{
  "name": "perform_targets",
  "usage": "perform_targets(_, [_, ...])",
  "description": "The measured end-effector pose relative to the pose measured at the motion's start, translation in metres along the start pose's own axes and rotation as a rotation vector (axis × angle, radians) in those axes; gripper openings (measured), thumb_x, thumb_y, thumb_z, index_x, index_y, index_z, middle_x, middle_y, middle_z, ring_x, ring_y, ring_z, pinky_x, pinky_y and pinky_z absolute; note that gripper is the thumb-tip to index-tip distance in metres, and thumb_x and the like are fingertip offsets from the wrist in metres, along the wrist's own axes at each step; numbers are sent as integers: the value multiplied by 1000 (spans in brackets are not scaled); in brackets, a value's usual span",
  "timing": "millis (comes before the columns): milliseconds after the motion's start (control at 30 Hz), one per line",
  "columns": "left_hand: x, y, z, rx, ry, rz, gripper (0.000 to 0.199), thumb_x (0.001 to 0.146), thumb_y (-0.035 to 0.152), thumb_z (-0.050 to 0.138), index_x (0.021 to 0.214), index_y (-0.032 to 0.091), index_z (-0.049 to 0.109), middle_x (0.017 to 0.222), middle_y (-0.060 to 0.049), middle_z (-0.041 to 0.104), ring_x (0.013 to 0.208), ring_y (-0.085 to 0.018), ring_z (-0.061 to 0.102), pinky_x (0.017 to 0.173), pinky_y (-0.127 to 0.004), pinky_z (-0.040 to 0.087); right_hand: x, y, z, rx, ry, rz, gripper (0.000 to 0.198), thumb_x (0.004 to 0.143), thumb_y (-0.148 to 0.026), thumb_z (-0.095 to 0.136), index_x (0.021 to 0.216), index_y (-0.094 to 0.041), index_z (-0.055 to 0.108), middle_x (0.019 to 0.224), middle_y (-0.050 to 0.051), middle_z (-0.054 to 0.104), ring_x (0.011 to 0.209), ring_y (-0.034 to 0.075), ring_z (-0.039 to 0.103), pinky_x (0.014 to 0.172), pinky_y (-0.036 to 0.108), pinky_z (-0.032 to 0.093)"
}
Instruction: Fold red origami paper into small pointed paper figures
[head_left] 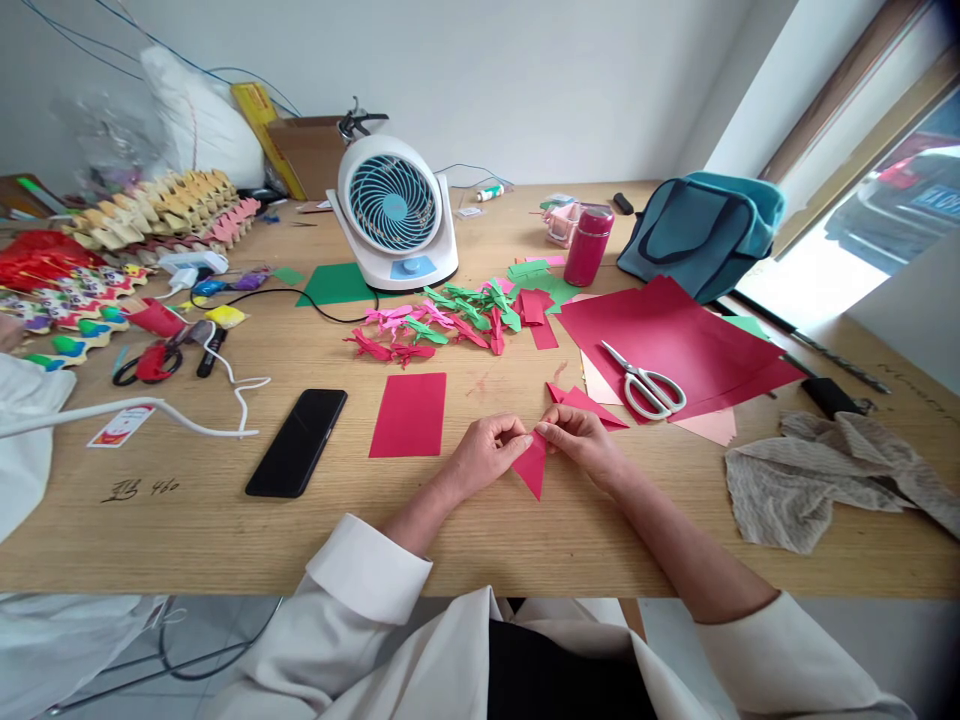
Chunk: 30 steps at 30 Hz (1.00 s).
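Between my two hands is a folded piece of red paper (pixel 533 470), its pointed end hanging toward me. My left hand (pixel 491 452) pinches its upper left edge. My right hand (pixel 583 440) pinches it from the other side, thumb and fingertips close to the left ones. Just behind my right hand lie red folded paper triangles (pixel 585 402), partly covered by it. A flat red paper rectangle (pixel 409 415) rests on the table left of my hands. Beyond it is a pile of small folded paper figures (pixel 450 315) in pink, green and red.
White-handled scissors (pixel 651 392) lie on large red sheets (pixel 675 340) at right. A black phone (pixel 297 442) is at left. Behind stand a fan (pixel 396 215), a pink flask (pixel 589 247) and a blue bag (pixel 697 235). A grey cloth (pixel 795 480) lies right; a person's white sleeve (pixel 22 440) shows left.
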<state>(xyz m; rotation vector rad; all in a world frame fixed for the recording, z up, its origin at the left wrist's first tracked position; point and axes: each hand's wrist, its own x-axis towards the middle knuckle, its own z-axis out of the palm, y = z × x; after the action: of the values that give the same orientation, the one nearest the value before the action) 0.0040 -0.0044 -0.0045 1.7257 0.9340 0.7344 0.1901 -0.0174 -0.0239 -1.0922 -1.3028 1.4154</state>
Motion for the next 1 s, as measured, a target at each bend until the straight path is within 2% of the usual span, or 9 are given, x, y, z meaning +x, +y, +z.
perform_targets(133, [2, -3, 0, -10, 41, -23, 23, 85, 33, 55, 71, 14, 57, 68, 2, 53, 66, -11, 46, 61, -22, 36, 0, 0, 0, 16, 61, -15, 38, 76, -50, 73, 69, -18, 56, 58, -3, 54, 54, 10, 44, 54, 24, 32])
perform_targets(300, [3, -4, 0, -2, 96, -9, 23, 84, 30, 55, 68, 14, 57, 66, 2, 53, 64, -11, 47, 60, -22, 38, 0, -3, 1, 5, 97, -8, 40, 75, -53, 73, 70, -18, 55, 57, -3, 54, 54, 10, 43, 54, 25, 32])
perform_targets(500, [2, 0, 0, 77, 157, 68, 23, 84, 26, 57, 64, 15, 54, 65, 2, 52, 63, -10, 48, 58, -20, 37, -3, -9, 6, -61, -6, -20, 38, 72, -52, 76, 74, -18, 59, 67, -2, 57, 62, 11, 48, 58, 25, 38])
perform_targets(700, [1, -2, 2, 96, 194, 129, 23, 86, 27, 59, 67, 14, 61, 65, 1, 56, 62, -10, 49, 59, -21, 37, -4, -9, 8, -131, -41, 1, 41, 71, -53, 77, 71, -16, 60, 66, -1, 55, 62, 12, 47, 57, 25, 37])
perform_targets(833, [3, -6, 1, 38, 179, 70, 23, 85, 30, 60, 70, 14, 66, 66, 0, 58, 61, -10, 47, 57, -22, 35, -5, -8, 9, -135, -58, -1, 39, 73, -53, 75, 71, -16, 61, 66, 0, 58, 62, 12, 48, 59, 27, 38])
perform_targets(1000, [4, -9, -1, -34, 173, -14, 24, 83, 35, 61, 73, 14, 66, 65, 1, 58, 62, -11, 48, 59, -22, 37, -2, -2, 9, -71, 3, -20, 37, 72, -51, 76, 75, -16, 64, 67, 1, 61, 61, 13, 50, 57, 26, 39])
